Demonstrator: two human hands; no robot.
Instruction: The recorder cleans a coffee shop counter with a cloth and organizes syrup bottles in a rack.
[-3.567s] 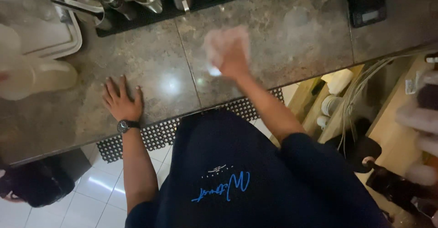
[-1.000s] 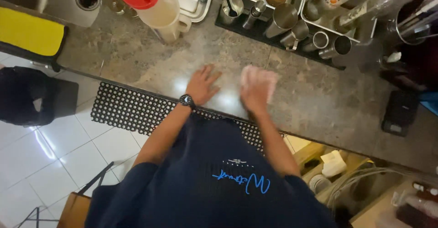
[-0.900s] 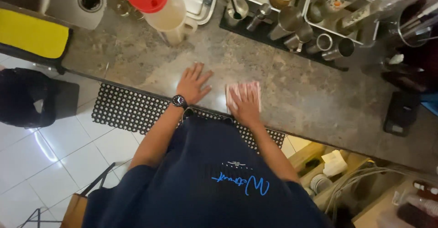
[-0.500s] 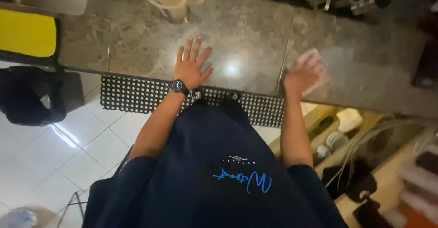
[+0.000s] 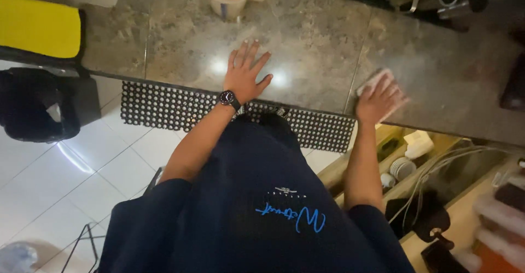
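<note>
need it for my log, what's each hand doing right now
Left hand: open, flat on the counter.
Right hand: pressing a pale cloth on the counter.

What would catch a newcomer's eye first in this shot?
First, the two hands on the stone counter: the left hand lies flat with fingers spread in the middle, and the right hand presses a pale cloth near the front edge. Next, the bright yellow pad at far left.

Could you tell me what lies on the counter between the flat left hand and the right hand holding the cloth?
Only bare stone counter lies between left hand and right hand on the cloth, in the head view.
</note>
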